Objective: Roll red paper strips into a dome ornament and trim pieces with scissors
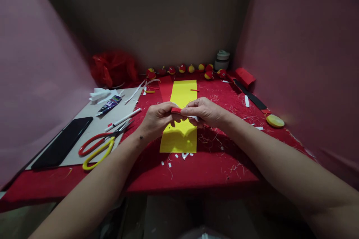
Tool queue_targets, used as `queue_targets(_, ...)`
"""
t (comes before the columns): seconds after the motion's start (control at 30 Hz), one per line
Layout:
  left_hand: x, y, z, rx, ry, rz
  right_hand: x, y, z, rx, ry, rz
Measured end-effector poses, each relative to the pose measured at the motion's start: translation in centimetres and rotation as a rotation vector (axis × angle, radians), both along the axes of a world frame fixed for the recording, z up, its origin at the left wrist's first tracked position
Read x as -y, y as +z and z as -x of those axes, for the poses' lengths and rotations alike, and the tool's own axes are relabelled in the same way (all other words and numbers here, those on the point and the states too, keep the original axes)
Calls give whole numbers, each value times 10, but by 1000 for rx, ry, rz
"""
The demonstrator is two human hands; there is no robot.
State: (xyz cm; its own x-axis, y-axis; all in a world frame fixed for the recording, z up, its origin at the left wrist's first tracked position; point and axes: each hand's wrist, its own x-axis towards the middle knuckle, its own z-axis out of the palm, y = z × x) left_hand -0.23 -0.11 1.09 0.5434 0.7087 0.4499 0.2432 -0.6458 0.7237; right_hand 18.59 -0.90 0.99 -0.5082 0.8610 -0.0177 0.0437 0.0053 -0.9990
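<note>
Both hands meet over a yellow corrugated sheet (179,143) on the red cloth. Between them is a small red strip (176,110), pinched by the fingers of my left hand (161,115) at one end. The thumb of my right hand (206,112) presses on its other end, and that hand's fingers are closed around it. A bit of white strip (194,118) shows under the right fingers; most of it is hidden. Scissors (108,138) with one red and one yellow handle lie spread beside my left forearm.
A grey board (80,114) at left carries a black phone (63,142), a glue tube (109,105), a white pen (123,119) and crumpled tissue (102,95). Several red-and-yellow balls (181,68) line the back, near a lidded jar (222,59). A yellow disc (275,121) lies at right.
</note>
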Motion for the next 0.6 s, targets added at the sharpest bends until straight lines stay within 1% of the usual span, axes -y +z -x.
queue_targets(0.03, 2, 0, -1, 26, 0, 32, 0, 0, 0, -15, 11, 8)
queue_targets(0.1, 4, 0, -2, 47, 14, 41, 0, 1, 0, -35, 32, 24)
queue_targets(0.23, 2, -3, 0, -9, 44, -44, -1, -1, 0, -10, 35, 50)
queue_targets(0.3, -1, -4, 2, -64, 68, -123, -2, -2, -1, 21, 8, 66)
queue_targets(0.43, -7, -6, 6, -211, 121, -341, -3, -4, -2, 57, -31, 78)
queue_targets(0.6, -10, -7, 6, -357, 130, -547, -1, -4, 0, 96, -43, 58)
